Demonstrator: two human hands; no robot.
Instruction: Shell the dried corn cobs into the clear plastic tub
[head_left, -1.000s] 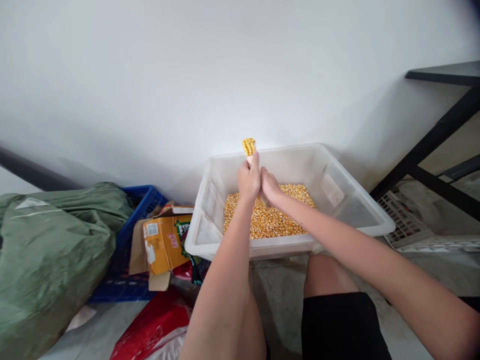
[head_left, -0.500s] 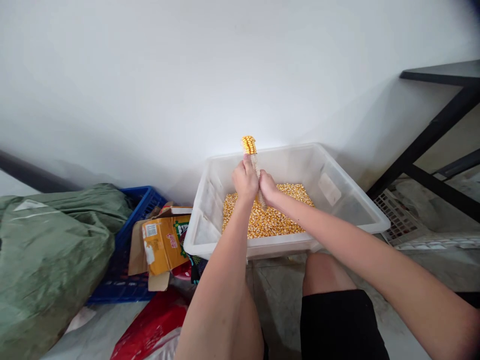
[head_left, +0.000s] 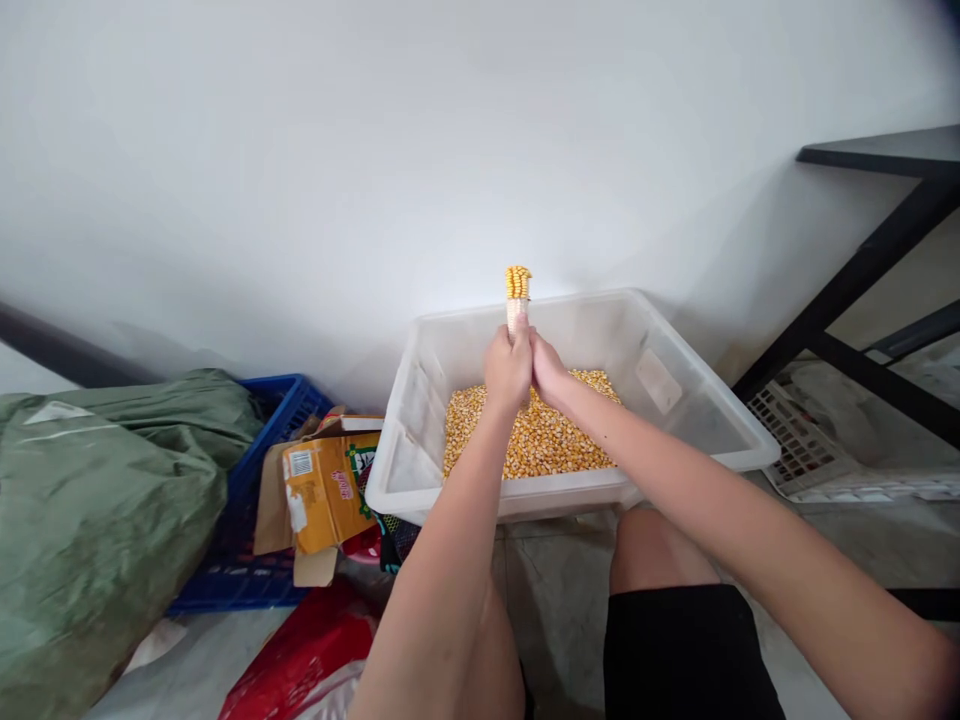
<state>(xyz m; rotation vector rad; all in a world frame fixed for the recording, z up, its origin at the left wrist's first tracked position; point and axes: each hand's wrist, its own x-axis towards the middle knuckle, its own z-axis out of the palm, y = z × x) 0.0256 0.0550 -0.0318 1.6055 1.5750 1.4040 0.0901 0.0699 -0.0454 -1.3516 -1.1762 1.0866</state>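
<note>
Both my hands are closed around one corn cob (head_left: 517,290), held upright over a translucent plastic bin (head_left: 660,325). Yellow kernels cover only the cob's top end; below them it is bare and pale. My left hand (head_left: 508,368) grips the bare part, its thumb pointing up along the cob. Close against it on the right, my right hand (head_left: 547,368) wraps the cob lower down. The fingers hide most of the lower cob. Loose corn kernels (head_left: 559,440) lie in a broad heap on the bin's floor beneath the hands.
Left of the bin are a torn yellow carton (head_left: 330,495), a blue crate (head_left: 262,590), a green sack (head_left: 112,520) and a red bag (head_left: 300,640). A black metal frame (head_left: 847,260) and a white plastic basket (head_left: 802,440) stand to the right. Behind rises a white wall (head_left: 450,150).
Both hands and the cob have shifted slightly right. The cob has gone from leaning left to nearly upright, and fewer kernels show at its tip.
</note>
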